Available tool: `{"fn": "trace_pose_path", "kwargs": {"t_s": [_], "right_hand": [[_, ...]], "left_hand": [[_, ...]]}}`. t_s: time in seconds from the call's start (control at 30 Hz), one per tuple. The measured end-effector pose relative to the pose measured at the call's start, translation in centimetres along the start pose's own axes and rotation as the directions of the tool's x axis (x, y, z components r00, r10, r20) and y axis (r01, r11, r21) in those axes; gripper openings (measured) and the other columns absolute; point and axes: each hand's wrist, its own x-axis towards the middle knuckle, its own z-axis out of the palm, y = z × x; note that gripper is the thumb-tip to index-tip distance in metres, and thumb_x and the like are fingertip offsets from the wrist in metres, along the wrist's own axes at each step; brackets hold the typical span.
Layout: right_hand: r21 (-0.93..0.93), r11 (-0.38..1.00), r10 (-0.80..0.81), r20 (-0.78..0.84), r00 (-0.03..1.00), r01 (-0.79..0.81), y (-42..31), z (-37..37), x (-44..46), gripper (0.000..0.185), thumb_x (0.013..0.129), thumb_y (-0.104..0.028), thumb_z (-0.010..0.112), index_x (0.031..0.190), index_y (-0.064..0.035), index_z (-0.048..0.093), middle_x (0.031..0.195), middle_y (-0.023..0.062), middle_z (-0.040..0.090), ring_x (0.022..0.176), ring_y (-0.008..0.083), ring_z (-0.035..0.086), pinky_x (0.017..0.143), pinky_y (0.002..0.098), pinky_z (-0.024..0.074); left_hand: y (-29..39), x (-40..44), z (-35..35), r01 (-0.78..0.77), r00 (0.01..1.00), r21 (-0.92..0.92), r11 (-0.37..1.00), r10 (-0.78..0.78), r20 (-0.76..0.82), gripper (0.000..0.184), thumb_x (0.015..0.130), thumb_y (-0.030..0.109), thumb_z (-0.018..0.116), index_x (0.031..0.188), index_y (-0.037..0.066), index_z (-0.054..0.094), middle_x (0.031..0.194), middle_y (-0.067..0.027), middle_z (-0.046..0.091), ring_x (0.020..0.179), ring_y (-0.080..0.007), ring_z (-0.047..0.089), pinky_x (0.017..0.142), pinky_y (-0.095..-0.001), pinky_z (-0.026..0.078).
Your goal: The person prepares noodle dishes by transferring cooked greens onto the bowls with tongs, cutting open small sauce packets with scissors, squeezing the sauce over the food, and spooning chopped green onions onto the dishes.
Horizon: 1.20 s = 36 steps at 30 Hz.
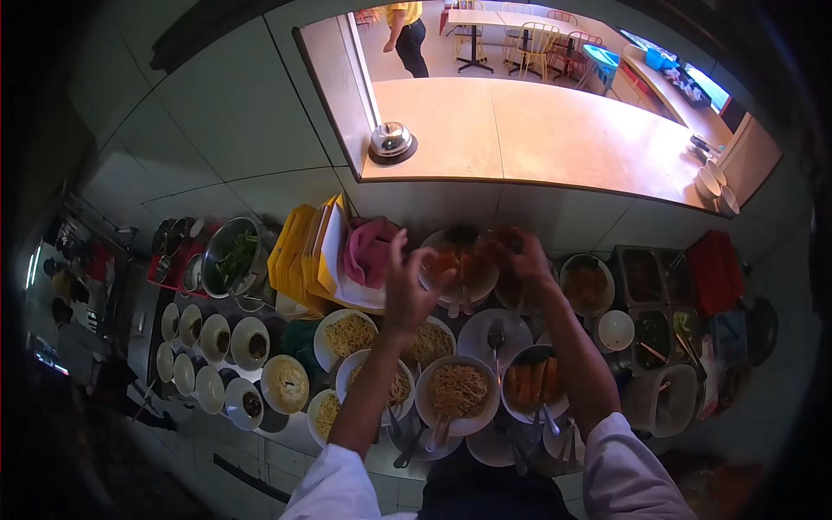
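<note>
My left hand [411, 290] is raised with its fingers spread, at the left side of a bowl [461, 270] of orange-coloured food with something dark at its far edge. No object shows in that hand. At the bowl's right side is my right hand [523, 258], in shadow; its fingers are blurred, and I cannot tell whether they touch or hold anything. A utensil handle sticks out of the bowl towards me. Below my wrists stand a bowl of noodles [457, 390] with a utensil and a bowl of sliced orange food [532, 381].
To the left are rows of small white bowls [210, 390], a metal bowl of greens [232, 258] and yellow folders [299, 256] beside a pink cloth [369, 249]. Food containers [641, 276] stand right. Ahead, a serving hatch counter [555, 130] holds a bell [392, 141]; a person [406, 39] stands beyond.
</note>
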Motion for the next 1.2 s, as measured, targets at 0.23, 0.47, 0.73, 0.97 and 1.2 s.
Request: {"fn": "trace_pose_path", "kwargs": {"t_s": [0.23, 0.47, 0.73, 0.97, 1.2], "right_hand": [[-0.261, 0.955, -0.115, 0.108, 0.987, 0.14, -5.4, 0.9, 0.4, 0.026, 0.081, -0.001, 0.064, 0.106, -0.0007, 0.064, 0.101, 0.0166, 0.066, 0.097, 0.0301, 0.065, 0.085, 0.0358, 0.0509], [-0.249, 0.921, -0.259, 0.188, 0.947, 0.301, -9.4, 4.3, 0.6, 0.012, 0.08, -0.003, 0.064, 0.091, -0.0001, 0.067, 0.091, 0.014, 0.064, 0.086, 0.0281, 0.067, 0.074, 0.0357, 0.0535], [-0.233, 0.881, -0.377, 0.178, 0.909, 0.411, -9.9, 7.2, 1.6, 0.01, 0.081, -0.011, 0.066, 0.086, -0.0022, 0.067, 0.087, 0.0121, 0.062, 0.077, 0.0288, 0.067, 0.066, 0.0361, 0.0527], [-0.506, 0.672, -0.472, 0.27, 0.839, 0.54, -10.8, 2.3, 1.1, 0.006, 0.076, -0.009, 0.069, 0.082, -0.0073, 0.069, 0.085, 0.0073, 0.063, 0.076, 0.0266, 0.066, 0.065, 0.0357, 0.0533], [-0.432, 0.684, -0.506, 0.3, 0.809, 0.588, -11.4, 3.1, 1.0, 0.018, 0.068, -0.004, 0.075, 0.085, -0.0069, 0.069, 0.091, 0.0066, 0.065, 0.081, 0.028, 0.067, 0.069, 0.0359, 0.0559]], "left_hand": [[2.9, -11.8, -18.0, 0.107, 0.973, -0.129, 0.986, -0.131, -0.19, 0.033, 0.09, 0.034, 0.065, 0.105, 0.006, 0.057, 0.134, -0.0192, 0.041, 0.121, -0.0326, 0.048, 0.101, -0.0457, 0.039], [1.8, -26.2, -26.3, 0.501, 0.699, -0.145, 0.853, -0.498, -0.514, 0.028, 0.098, 0.031, 0.054, 0.104, 0.004, 0.054, 0.134, -0.0146, 0.044, 0.115, -0.0242, 0.051, 0.095, -0.0408, 0.041], [2.2, -32.3, -26.0, 0.585, 0.342, -0.468, 0.662, -0.725, -0.598, 0.035, 0.098, 0.039, 0.05, 0.111, 0.007, 0.053, 0.127, -0.007, 0.051, 0.108, -0.0183, 0.053, 0.084, -0.0338, 0.039], [2.1, -36.8, -27.3, 0.573, 0.196, -0.599, 0.56, -0.803, -0.563, 0.049, 0.096, 0.052, 0.049, 0.122, 0.009, 0.05, 0.122, -0.0032, 0.052, 0.108, -0.0185, 0.051, 0.09, -0.036, 0.033], [-0.7, -44.8, -26.3, 0.658, -0.071, -0.541, 0.524, -0.672, -0.737, 0.053, 0.097, 0.054, 0.044, 0.117, 0.006, 0.051, 0.115, -0.007, 0.052, 0.099, -0.0213, 0.053, 0.084, -0.0384, 0.038]]}}
